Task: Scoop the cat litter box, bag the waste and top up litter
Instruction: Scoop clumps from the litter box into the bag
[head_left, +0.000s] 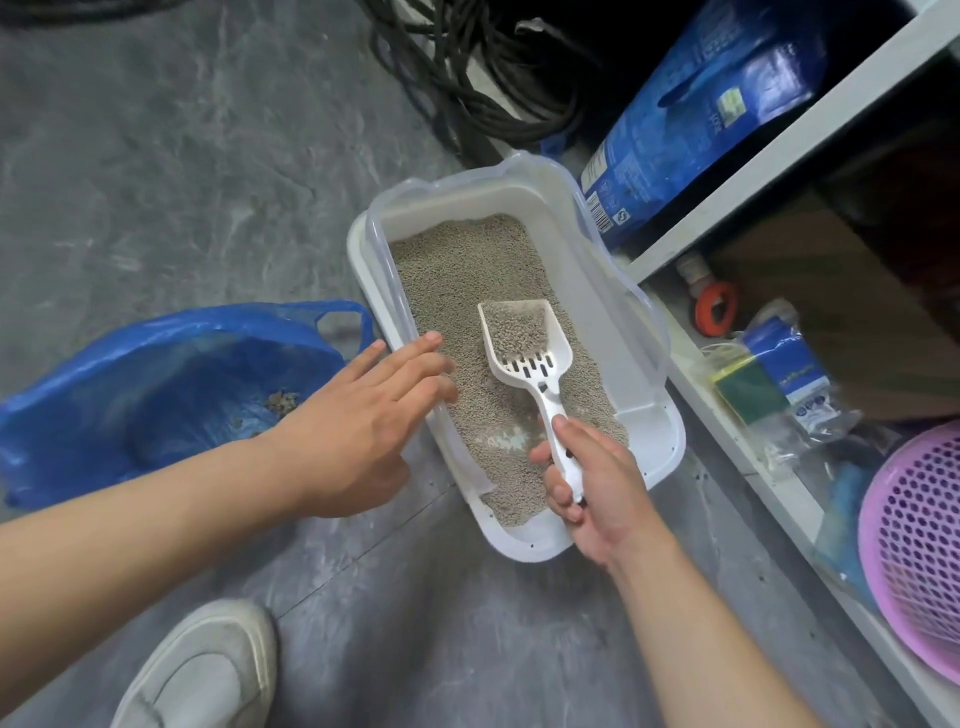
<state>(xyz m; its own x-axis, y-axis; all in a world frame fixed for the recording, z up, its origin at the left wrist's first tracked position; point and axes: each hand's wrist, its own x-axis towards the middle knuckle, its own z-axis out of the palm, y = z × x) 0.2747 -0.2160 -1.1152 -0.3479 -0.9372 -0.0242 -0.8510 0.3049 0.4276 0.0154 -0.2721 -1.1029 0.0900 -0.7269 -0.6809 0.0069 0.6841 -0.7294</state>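
- Scooping step in hand: the litter box (652, 457) sits on the floor and serves as landmark.
- Right hand (597, 488) grips the handle of the white scoop (524, 343); the loaded blade sits over the litter inside the box.
- Left hand (363, 415) is released, fingers straight, at the box's left rim; contact cannot be confirmed.
- Blue waste bag (156, 374) lies open left of the box, some clumps inside.
- Blue litter sack (701, 119) stands beyond the box's far right corner.
- Next move, as judged: sift loose grains through the slots, then carry the scoop level leftward over the rim to the bag.
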